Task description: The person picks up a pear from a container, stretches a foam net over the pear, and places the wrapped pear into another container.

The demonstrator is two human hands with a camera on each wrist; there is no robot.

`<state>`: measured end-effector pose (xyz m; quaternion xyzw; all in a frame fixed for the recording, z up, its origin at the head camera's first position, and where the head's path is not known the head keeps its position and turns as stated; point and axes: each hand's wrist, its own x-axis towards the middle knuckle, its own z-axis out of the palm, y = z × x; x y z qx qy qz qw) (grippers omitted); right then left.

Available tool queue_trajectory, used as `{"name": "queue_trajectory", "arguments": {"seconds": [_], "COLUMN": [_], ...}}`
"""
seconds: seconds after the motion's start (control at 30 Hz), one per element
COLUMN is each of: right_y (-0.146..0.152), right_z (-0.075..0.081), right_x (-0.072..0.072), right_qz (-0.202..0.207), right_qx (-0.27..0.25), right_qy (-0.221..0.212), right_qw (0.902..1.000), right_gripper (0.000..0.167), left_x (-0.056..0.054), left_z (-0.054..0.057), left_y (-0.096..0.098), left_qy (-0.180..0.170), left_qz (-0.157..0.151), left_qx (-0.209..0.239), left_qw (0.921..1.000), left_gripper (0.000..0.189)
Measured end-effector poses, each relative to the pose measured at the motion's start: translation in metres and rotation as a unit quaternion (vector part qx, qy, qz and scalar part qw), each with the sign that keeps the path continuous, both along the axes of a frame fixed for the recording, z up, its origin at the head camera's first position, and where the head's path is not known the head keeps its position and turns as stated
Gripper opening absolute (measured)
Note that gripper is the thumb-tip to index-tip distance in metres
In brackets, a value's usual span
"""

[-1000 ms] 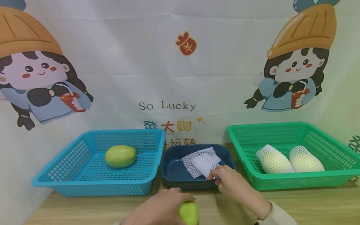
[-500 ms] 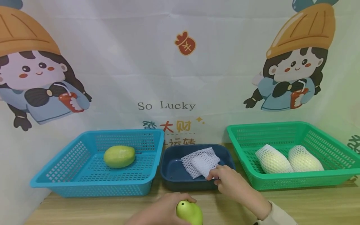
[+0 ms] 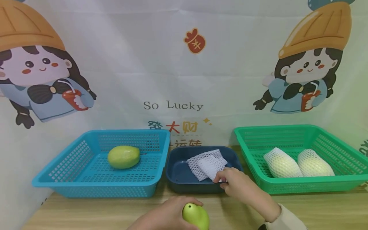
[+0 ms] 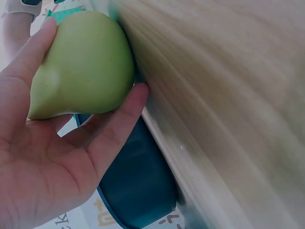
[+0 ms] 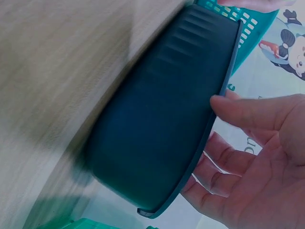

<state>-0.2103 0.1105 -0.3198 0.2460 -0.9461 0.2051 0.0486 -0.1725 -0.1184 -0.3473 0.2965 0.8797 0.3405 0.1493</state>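
Observation:
My left hand holds a smooth green pear low over the front of the table. A dark dot marks its narrow end, turned up in the head view. In the left wrist view, thumb and fingers curve round the pear. My right hand is at the front rim of a dark blue tub. Its thumb lies against the rim's outside, with fingers behind it, in the right wrist view. White foam nets lie inside the tub, right by those fingertips.
To the left, a blue basket contains one yellow-green pear with a thin stem. On the right stands a green basket with two pale fruits in foam nets. A printed cloth hangs behind.
My left hand has turned the pear, bringing its dotted end into sight. My right hand keeps its place at the tub's rim. The head view has shifted slightly.

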Motion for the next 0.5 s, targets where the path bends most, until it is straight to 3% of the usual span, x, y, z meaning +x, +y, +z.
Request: {"name": "queue_trajectory", "arguments": {"seconds": [0.23,0.5], "right_y": [-0.001,-0.009], "right_z": [0.003,0.007], "right_x": [-0.004,-0.012], "right_qz": [-0.002,-0.080], "right_qx": [-0.004,-0.036], "right_qy": [0.010,-0.029], "right_qw": [0.9999,0.9957], "right_gripper": [0.004,0.004], "left_x": [0.000,0.000], "left_z": [0.001,0.002], "left_y": [0.001,0.003], "left_qy": [-0.014,-0.035], "left_qz": [-0.001,0.014], "left_qx": [-0.003,0.003], "left_qw": [0.9999,0.9993], "left_gripper": [0.051,0.050]}}
